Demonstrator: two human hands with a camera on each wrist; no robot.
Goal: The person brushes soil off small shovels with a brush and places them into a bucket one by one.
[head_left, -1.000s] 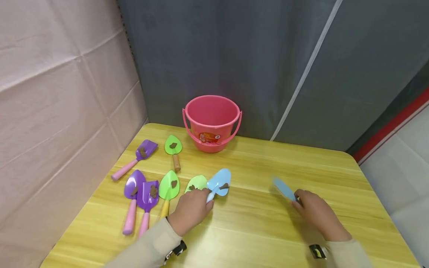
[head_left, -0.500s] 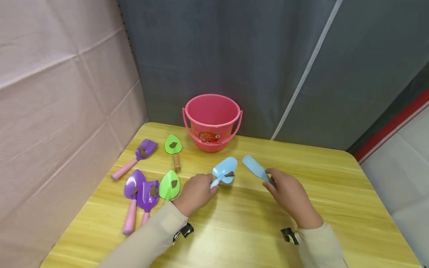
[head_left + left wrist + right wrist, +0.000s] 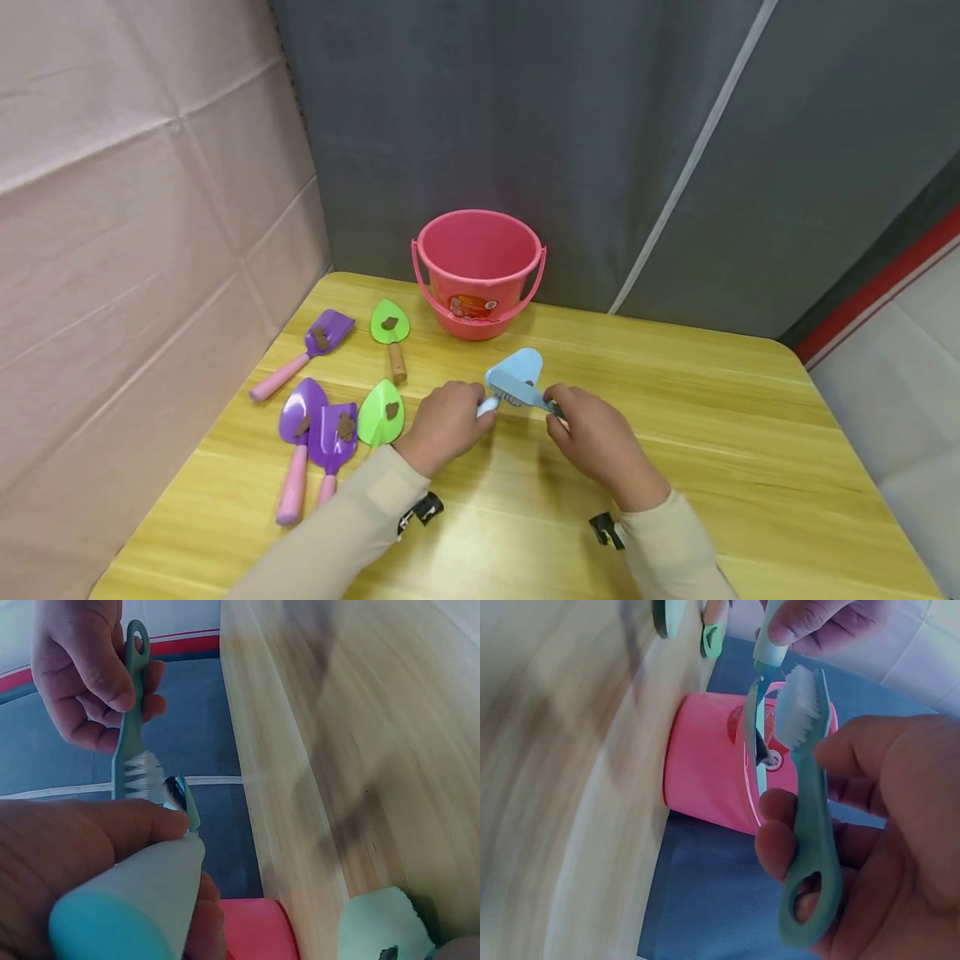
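Note:
My left hand grips the pale handle of a light blue toy trowel, its blade held above the table. A dark brown patch shows on that blade. My right hand holds a blue brush with white bristles by its looped handle. Seen from the head, the brush head lies across the trowel blade, bristles facing it. Whether the bristles touch the blade I cannot tell. Near my left hand lies a green trowel with a brown patch.
A pink bucket stands at the back of the wooden table. To the left lie several purple shovels with pink handles, one purple scoop farthest back, and a green trowel with a wooden handle. A grey curtain hangs behind.
My right hand has moved left with the brush, bringing it over the trowel. My left hand has shifted slightly forward and right with the trowel, off the light green one.

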